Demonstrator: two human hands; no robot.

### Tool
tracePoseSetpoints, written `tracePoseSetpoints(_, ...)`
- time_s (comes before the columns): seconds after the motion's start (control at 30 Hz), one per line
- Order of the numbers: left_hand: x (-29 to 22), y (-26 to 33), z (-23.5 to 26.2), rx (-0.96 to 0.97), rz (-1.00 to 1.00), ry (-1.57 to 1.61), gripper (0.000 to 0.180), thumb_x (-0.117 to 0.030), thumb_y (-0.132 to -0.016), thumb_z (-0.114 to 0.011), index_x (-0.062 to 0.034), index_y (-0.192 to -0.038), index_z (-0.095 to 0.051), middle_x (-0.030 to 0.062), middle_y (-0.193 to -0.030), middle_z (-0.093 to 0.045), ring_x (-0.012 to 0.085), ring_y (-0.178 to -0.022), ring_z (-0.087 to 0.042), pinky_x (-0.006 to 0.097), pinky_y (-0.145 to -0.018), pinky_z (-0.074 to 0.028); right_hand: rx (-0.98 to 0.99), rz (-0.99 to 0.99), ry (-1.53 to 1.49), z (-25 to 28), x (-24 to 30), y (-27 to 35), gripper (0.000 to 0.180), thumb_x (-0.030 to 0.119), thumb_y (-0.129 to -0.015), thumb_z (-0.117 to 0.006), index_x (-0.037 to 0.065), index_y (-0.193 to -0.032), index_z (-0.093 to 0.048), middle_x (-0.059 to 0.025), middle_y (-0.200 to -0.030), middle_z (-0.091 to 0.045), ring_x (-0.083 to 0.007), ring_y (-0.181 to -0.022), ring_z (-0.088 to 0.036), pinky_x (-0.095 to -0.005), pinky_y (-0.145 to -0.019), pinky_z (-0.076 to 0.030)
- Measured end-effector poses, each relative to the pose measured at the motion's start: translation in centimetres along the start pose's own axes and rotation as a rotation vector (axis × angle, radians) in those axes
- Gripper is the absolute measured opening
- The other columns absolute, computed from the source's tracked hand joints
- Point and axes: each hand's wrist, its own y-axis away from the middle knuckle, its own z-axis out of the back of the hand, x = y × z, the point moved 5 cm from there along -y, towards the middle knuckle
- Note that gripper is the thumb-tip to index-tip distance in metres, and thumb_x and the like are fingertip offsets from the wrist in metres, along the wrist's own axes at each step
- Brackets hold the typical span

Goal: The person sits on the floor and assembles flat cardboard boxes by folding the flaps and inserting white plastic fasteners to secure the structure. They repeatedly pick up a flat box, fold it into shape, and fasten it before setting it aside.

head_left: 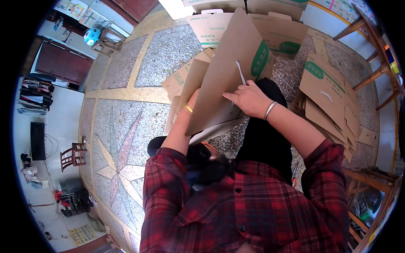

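Wearing a red plaid shirt (253, 202) and black trousers (268, 139), this person is holding a cardboard carton (223, 57) up at a tilt, right in front of the lap. The right hand (251, 100), with a silver bangle (270, 110) on the wrist, is resting on the big brown panel. Its index finger is sticking out straight and touching the cardboard, while the other fingers are curling in. A white strap (240, 72) is poking out of the panel and running down to that hand, but honestly I can't tell if it's being pinched. The left hand (194, 98) is going in behind the panel, gold-coloured bracelet (188, 109) showing, and its fingers are hiding back there, so no clue how open they are or what they're gripping.

Off to the right, a pile of flattened cartons (327, 86) is lying on the speckled floor (164, 57). Further out, more printed cartons (278, 31) are standing upright, and a blue-and-white round object (91, 36) is sitting on a wooden stool (110, 42) over at far left.
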Motion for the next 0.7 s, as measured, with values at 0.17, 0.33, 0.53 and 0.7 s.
tracePoseSetpoints(0.17, 0.3, -0.4, -0.3, 0.017, -0.028, -0.026, 0.026, -0.009, -0.088, -0.048, 0.0002, -0.111, -0.057, 0.0064, -0.103, -0.061, 0.0134, -0.087, -0.058, 0.026, -0.076, -0.049, -0.033, -0.026, -0.082, 0.2, -1.1, 0.5, 0.025, 0.017, -0.081, -0.055, 0.015, -0.105, -0.059, 0.0008, -0.076, -0.061, -0.0161, -0.077, -0.056, -0.0342, -0.075, -0.035)
tracePoseSetpoints(0.33, 0.4, -1.0, -1.0, 0.061, -0.068, -0.076, 0.025, -0.009, -0.088, -0.049, 0.0001, -0.111, -0.057, 0.0067, -0.102, -0.061, 0.0135, -0.086, -0.059, 0.027, -0.075, -0.049, -0.044, -0.041, -0.16, 0.0, -2.1, 1.4, 0.015, 0.017, -0.081, -0.057, 0.013, -0.094, -0.058, -0.0033, -0.071, -0.06, -0.0213, -0.072, -0.057, -0.0361, -0.077, -0.037)
tracePoseSetpoints(0.53, 0.1, -1.0, -1.4, 0.033, -0.081, -0.198, 0.023, -0.006, -0.087, -0.051, -0.0001, -0.108, -0.058, 0.0072, -0.1, -0.062, 0.0135, -0.084, -0.059, 0.026, -0.073, -0.049, -0.228, -0.173, -0.132, 0.7, -1.9, 1.6, 0.013, 0.019, -0.08, -0.057, 0.008, -0.077, -0.05, -0.0085, -0.058, -0.057, -0.0267, -0.06, -0.057, -0.0374, -0.076, -0.04)
tracePoseSetpoints(0.7, 0.7, -1.3, -1.5, 0.11, -0.353, -0.392, 0.022, -0.004, -0.085, -0.053, 0.0, -0.107, -0.059, 0.0071, -0.098, -0.063, 0.0136, -0.082, -0.06, 0.027, -0.072, -0.05, -0.265, -0.226, -0.03, 0.3, -1.0, 0.9, 0.015, 0.018, -0.078, -0.058, 0.008, -0.073, -0.047, -0.0092, -0.054, -0.055, -0.0278, -0.056, -0.057, -0.0373, -0.073, -0.04)
